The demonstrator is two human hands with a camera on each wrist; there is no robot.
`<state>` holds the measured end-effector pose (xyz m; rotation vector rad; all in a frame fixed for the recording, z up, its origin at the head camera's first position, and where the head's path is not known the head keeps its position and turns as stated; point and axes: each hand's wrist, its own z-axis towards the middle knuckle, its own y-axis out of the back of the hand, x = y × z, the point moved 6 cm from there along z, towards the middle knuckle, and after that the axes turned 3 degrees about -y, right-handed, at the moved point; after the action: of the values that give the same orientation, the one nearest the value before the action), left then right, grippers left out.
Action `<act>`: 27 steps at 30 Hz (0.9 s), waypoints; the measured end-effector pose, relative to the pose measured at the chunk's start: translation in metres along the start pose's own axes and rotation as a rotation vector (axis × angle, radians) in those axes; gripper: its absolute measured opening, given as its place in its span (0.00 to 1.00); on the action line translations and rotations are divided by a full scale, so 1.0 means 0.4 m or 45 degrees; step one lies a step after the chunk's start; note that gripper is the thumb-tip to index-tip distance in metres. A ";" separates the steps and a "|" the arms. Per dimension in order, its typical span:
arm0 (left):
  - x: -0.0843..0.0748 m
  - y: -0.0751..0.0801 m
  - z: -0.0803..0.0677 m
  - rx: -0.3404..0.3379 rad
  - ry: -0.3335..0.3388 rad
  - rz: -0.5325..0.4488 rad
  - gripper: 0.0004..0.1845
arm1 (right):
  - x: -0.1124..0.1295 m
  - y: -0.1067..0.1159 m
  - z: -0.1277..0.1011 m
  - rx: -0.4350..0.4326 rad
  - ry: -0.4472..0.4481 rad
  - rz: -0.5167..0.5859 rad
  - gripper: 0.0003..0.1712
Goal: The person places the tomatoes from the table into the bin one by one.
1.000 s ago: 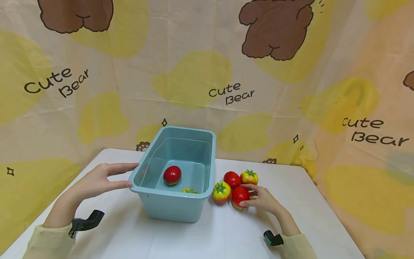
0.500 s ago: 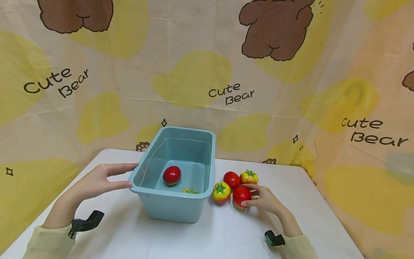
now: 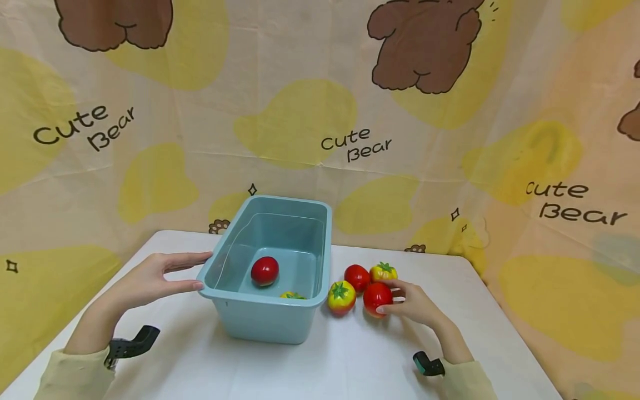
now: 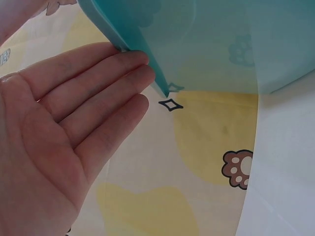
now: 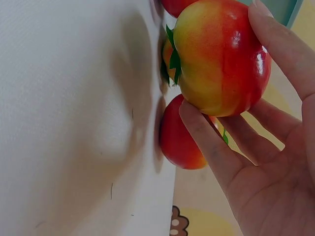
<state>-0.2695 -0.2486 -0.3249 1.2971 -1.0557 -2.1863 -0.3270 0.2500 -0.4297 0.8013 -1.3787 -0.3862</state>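
Right grip (image 3: 415, 304) pinches a tomato (image 3: 376, 299); relaxed left grip (image 3: 154, 281) touches a bin (image 3: 257, 319) mostly hiding another tomato (image 3: 292, 295).

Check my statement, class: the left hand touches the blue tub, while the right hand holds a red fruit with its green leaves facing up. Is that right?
Not quite: the green leaves face down toward the table, as the right wrist view shows. The left hand does touch the blue tub, and the right hand does hold the red fruit.
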 end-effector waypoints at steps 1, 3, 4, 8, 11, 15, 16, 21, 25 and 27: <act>-0.001 0.000 0.000 0.000 -0.001 0.001 0.31 | 0.000 0.002 0.000 -0.002 -0.001 0.000 0.39; -0.002 0.000 0.001 0.001 0.000 0.001 0.31 | 0.000 0.004 0.001 -0.002 -0.001 0.004 0.38; -0.003 0.000 0.001 0.003 0.000 -0.001 0.31 | 0.000 0.005 0.001 -0.001 -0.001 0.004 0.38; -0.003 0.000 0.000 0.008 0.003 -0.006 0.31 | 0.004 0.012 0.002 -0.005 -0.003 0.006 0.39; -0.002 0.001 -0.001 0.005 0.004 -0.006 0.31 | 0.008 0.019 0.003 -0.020 -0.009 -0.004 0.39; -0.002 0.001 -0.001 0.003 0.006 -0.009 0.31 | 0.018 0.027 0.004 -0.019 -0.007 0.000 0.39; -0.002 0.000 -0.001 0.004 0.007 -0.011 0.31 | 0.022 0.029 0.004 -0.016 -0.002 0.001 0.39; -0.004 0.001 -0.001 0.004 0.011 -0.012 0.31 | 0.040 0.040 0.006 -0.008 0.016 0.027 0.39; -0.005 0.000 -0.001 0.006 0.009 -0.007 0.31 | 0.051 0.049 0.011 -0.003 0.034 0.039 0.39; -0.005 0.000 -0.001 0.007 0.011 -0.008 0.31 | 0.057 0.053 0.014 0.002 0.048 0.036 0.39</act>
<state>-0.2682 -0.2475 -0.3239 1.3128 -1.0564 -2.1815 -0.3324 0.2474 -0.3987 0.7862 -1.3542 -0.3466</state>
